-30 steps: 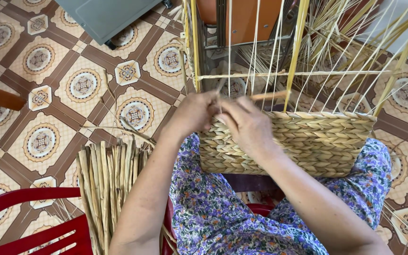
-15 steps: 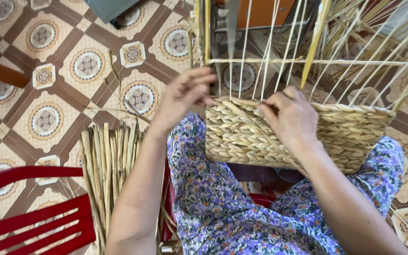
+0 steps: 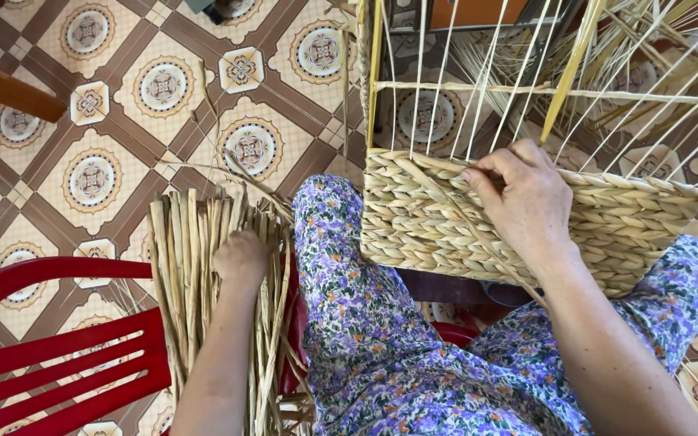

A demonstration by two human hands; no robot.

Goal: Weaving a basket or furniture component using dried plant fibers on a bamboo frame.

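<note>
A half-woven straw basket point(image 3: 438, 226) rests on my lap, with several thin upright stakes point(image 3: 478, 97) rising from its braided wall. My right hand point(image 3: 523, 198) grips the top rim of the woven wall, fingers curled over the edge. My left hand point(image 3: 241, 258) is down at my left side, fingers closed into a bundle of dry flat reed strips point(image 3: 191, 274) lying on the floor. Whether it has a single strip pinched is hidden by the knuckles.
A red plastic chair point(image 3: 50, 347) stands at the lower left beside the reed bundle. Patterned floor tiles point(image 3: 90, 178) spread to the left. More loose straw point(image 3: 656, 56) lies at the upper right. A brown wooden bar point(image 3: 6, 89) crosses the left edge.
My left hand left the basket rim and dropped down to the reed bundle at my left. My right hand stayed on the basket's rim.
</note>
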